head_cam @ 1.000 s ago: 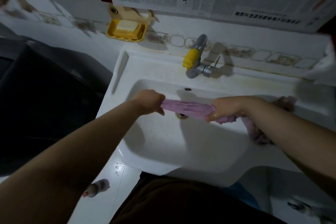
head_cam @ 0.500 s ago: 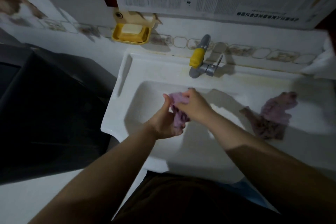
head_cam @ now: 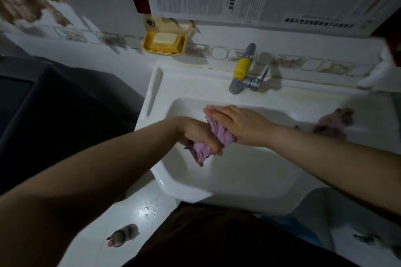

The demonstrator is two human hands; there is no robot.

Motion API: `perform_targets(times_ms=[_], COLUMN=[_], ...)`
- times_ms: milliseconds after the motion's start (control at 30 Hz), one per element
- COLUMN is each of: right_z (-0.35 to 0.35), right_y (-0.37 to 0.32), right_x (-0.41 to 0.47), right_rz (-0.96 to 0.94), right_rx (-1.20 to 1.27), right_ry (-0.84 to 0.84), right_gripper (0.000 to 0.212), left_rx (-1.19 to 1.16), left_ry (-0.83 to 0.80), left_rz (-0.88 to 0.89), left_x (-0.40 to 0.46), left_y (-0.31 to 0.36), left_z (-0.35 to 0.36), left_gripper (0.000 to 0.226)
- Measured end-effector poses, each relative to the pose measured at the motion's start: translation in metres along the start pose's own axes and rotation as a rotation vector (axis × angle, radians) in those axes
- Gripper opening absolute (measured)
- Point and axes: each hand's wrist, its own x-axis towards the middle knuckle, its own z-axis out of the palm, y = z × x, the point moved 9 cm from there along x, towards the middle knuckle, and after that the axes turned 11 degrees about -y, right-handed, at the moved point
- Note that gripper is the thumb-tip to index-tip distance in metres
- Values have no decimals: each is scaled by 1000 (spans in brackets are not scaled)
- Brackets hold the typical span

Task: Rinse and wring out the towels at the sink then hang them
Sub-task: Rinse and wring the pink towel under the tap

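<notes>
We have the purple towel [head_cam: 213,138] bunched into a short twisted roll over the sink [head_cam: 249,175] basin, its long axis slanting from upper right down to lower left. Our left hand [head_cam: 195,134] grasps the lower end from beneath, fingers curled round it. Our right hand [head_cam: 236,123] lies on the upper end, fingers straight, pressing. Both hands touch it, so wringing means twisting along that slant. A second towel [head_cam: 332,123] waits on the sink's right ledge, below the tap [head_cam: 242,71].

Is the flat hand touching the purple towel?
Touching. In the head view, the right hand lies flat on the bunched purple towel, fingers straight, while the left hand grips it from below over the sink.
</notes>
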Motion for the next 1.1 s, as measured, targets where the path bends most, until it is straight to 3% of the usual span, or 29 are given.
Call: perform_targets(times_ms=[100, 167, 233, 300, 367, 467, 567, 633, 733, 800, 867, 933, 1000, 1100], right_z=[23, 31, 43, 52, 54, 56, 52, 55, 64, 62, 43, 23, 6, -23], right_y=[18, 26, 29, 21, -2, -35, -52, -47, -19, 5, 17, 6, -9, -18], right_x=[1, -2, -8, -12, -17, -17, -17, -17, -23, -37, -49, -48, -39, -28], right_rz=[253, 474, 671, 790, 826, 726, 600, 603, 765, 808, 725, 561, 398, 225], right_rx=[70, 202, 553, 1010, 1471, 1991, 2227, 2312, 2134, 1765, 1204, 625, 173, -59], right_ry=[-289, -328, -399, -408, -421, -485, -549, -492, -223, -28, 59, 10, 85, 276], right_gripper=[68, 37, 18, 14, 10, 21, 29, 21, 12, 59, 94, 100, 93, 68], left_rx=[385, 768, 1142, 1528, 1736, 1893, 1977, 1845, 1372, 914, 283, -162, -340, -416], left_ry=[254, 527, 769, 978, 1031, 969, 979, 985, 938, 759, 534, 286, 16, -239], left_rz=[-127, -127, -84, 188, 476, 708, 760, 570, 32, -103, -68, -2, 107, 161], left_x=[-5, -13, -23, -37, -52, -61, -63, -57, -41, -29, -20, -14, -8, -6], left_y=[6, 23, 38, 58, 66, 73, 76, 77, 53, 24, -4, -14, -4, 7], left_z=[-21, -35, -38, -27, -12, -2, 0, -8, -35, -45, -43, -21, 10, 47], left_gripper=[26, 35, 53, 43, 36, 30, 30, 23, 24, 24, 16, 16, 16, 20])
